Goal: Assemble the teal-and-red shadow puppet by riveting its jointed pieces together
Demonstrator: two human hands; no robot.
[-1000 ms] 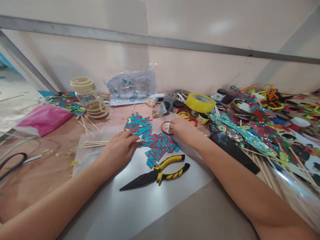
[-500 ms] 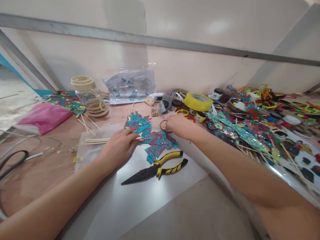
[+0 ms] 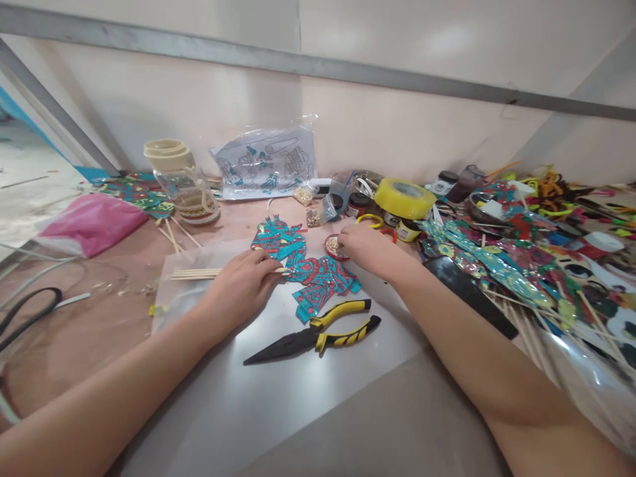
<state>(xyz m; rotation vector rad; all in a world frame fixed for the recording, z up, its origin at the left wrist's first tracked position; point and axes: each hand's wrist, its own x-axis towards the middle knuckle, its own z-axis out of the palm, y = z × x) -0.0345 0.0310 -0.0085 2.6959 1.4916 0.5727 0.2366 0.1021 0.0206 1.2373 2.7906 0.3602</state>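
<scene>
My left hand is closed around thin wooden sticks. Their tips poke out past its fingers, at a blue and red painted cut-out figure. My right hand has its fingers bent together at the right side of a small red dish of tiny gold-coloured pieces. Whatever those fingertips hold is hidden. In front of the figure lie long-nose pliers with yellow and black handles, on a whitish translucent sheet.
Behind stand a clear jar and a bagged drawing. A roll of yellow tape rests on paint pots. More painted cut-outs with sticks heap up on the right. A pink bag lies left.
The view has shifted slightly. My right hand has moved a little to the right over the red dish, so more of the gold-coloured pieces shows. My left hand stays on the sticks.
</scene>
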